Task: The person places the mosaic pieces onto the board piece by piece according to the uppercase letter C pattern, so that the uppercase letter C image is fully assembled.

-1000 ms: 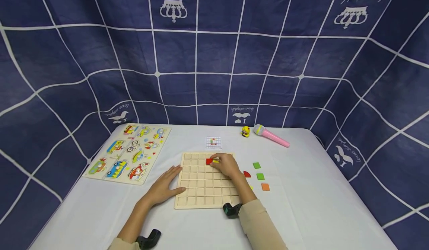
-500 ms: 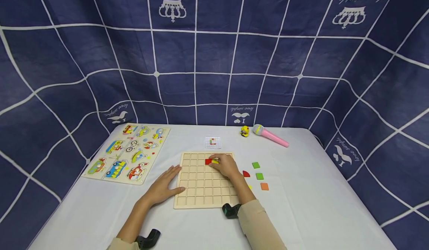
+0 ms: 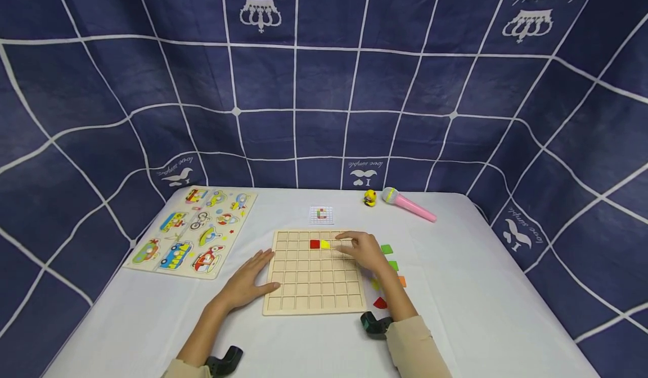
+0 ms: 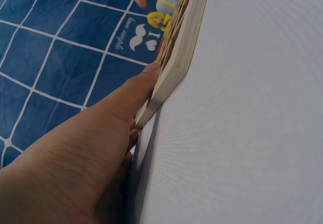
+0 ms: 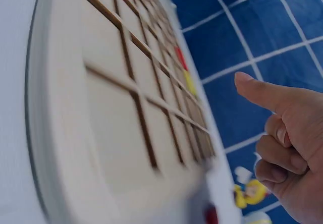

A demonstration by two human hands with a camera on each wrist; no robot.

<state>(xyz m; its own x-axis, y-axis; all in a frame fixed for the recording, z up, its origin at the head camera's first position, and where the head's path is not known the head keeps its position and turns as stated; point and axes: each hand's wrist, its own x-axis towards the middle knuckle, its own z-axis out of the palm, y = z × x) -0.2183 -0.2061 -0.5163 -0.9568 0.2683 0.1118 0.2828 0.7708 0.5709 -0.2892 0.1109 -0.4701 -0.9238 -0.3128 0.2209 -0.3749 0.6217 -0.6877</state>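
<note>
A wooden grid board [image 3: 304, 277] lies on the white-covered table, with a red square tile [image 3: 315, 244] and a yellow tile [image 3: 325, 244] side by side in its upper rows. My left hand [image 3: 244, 284] rests along the board's left edge, fingers straight and spread; its thumb [image 4: 136, 95] touches the edge in the left wrist view. Over the upper right of the board is my right hand [image 3: 365, 251], thumb and index finger apart with nothing between them. The right wrist view shows its other fingers [image 5: 280, 158] bent toward the palm.
Green tiles [image 3: 387, 249], an orange tile [image 3: 402, 280], a yellow piece [image 3: 375, 283] and a red piece [image 3: 380, 303] lie around my right forearm. Behind the board are a pattern card [image 3: 321, 215], a small yellow toy [image 3: 370, 198] and a pink microphone [image 3: 415, 208]. A vehicle puzzle [image 3: 238, 201] lies left.
My right hand has let go of the yellow tile, which stays beside the red square, and has moved right. The left hand has stayed at the board's edge.
</note>
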